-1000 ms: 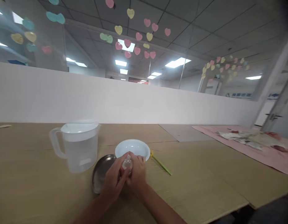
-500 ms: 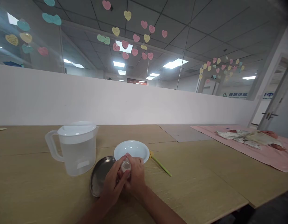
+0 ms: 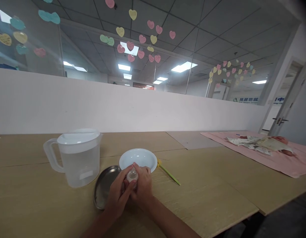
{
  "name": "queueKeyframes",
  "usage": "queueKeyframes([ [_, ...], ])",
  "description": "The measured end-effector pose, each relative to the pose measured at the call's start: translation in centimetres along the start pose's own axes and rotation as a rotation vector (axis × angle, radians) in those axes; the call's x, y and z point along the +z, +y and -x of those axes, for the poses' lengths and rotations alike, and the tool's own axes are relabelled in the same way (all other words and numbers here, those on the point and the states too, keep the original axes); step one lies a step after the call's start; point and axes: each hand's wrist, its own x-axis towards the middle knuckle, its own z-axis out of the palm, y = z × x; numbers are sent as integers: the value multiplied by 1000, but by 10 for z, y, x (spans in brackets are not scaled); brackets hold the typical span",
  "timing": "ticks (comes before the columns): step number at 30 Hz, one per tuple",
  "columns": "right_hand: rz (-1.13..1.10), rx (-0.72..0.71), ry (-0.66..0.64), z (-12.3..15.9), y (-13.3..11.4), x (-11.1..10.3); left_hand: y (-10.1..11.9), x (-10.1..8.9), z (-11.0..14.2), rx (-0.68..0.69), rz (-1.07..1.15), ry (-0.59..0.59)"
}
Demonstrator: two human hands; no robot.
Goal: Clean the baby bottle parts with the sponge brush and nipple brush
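Observation:
Between my two hands is a baby bottle, its clear teat and pale collar facing up toward me; its body is mostly hidden by the fingers. My left hand wraps it from the left, the thumb lying near the collar. My right hand closes round it from the right, fingertips near the top. A round steel tray lies beside and partly behind my left hand. Just beyond the hands sits a white bowl. A green-handled brush with a yellow head rests right of the bowl.
A lidded clear plastic pitcher holding water stands at left on the wooden table. At far right, a doll-like figure in pale clothes lies on a pink cloth. A low white wall with glass above borders the table's far side.
The view has shifted slightly, so everything sits a little further left. My hands stay wrapped round the bottle with hardly any change in grip.

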Motion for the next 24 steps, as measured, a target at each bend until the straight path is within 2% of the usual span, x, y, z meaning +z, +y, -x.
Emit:
queueKeyframes([
  [3, -2, 0, 5, -1, -1, -1, -4, -1, 0, 3, -14, -82],
  [11, -8, 8, -4, 0, 1, -2, -7, -2, -3, 33, -48, -104],
  [18, -97, -30, -40, -3, 8, -14, -14, -12, -1, 101, 3, -247],
  [22, -149, 0, -8, -6, 12, -19, -20, -13, 1, 206, -96, -243],
  [24, -178, 22, -10, -6, 14, -20, -22, -11, 1, 210, -180, -218],
])
